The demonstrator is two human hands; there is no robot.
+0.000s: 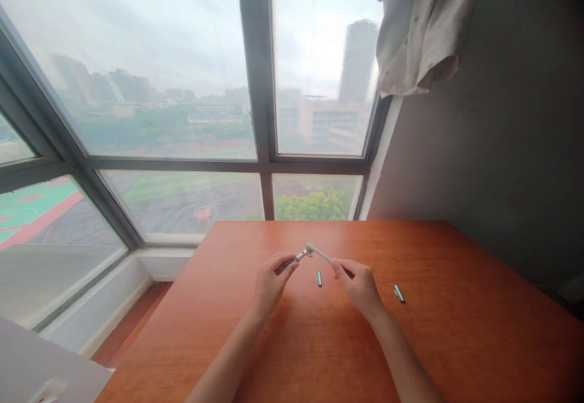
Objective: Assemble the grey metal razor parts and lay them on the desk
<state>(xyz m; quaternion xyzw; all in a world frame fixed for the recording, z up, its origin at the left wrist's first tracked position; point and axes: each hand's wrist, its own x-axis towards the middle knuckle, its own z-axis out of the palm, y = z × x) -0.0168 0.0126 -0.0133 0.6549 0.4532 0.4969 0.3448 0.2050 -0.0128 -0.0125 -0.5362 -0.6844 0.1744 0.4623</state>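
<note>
My left hand (272, 282) is closed in a pinch on a slim silver tool (300, 256) with a dark handle part and a small head, much like a razor. From the right, my right hand (358, 282) pinches a thin pale stick (322, 253), whose far end meets the head of the silver tool. Both are held above the table; whether that end carries bristles is too small to tell. Below and between my hands lies a short green-and-silver piece (319, 278), like a pen cap. A similar green-and-silver piece (399, 293) rests right of my right hand.
The reddish-brown wooden table (310, 354) stretches under both arms, its far edge close to the window frame (262, 165). A grey wall (479, 166) stands on the right. Pale hanging clothing (420, 32) is high at the upper right. A white ledge (103, 306) runs at the left.
</note>
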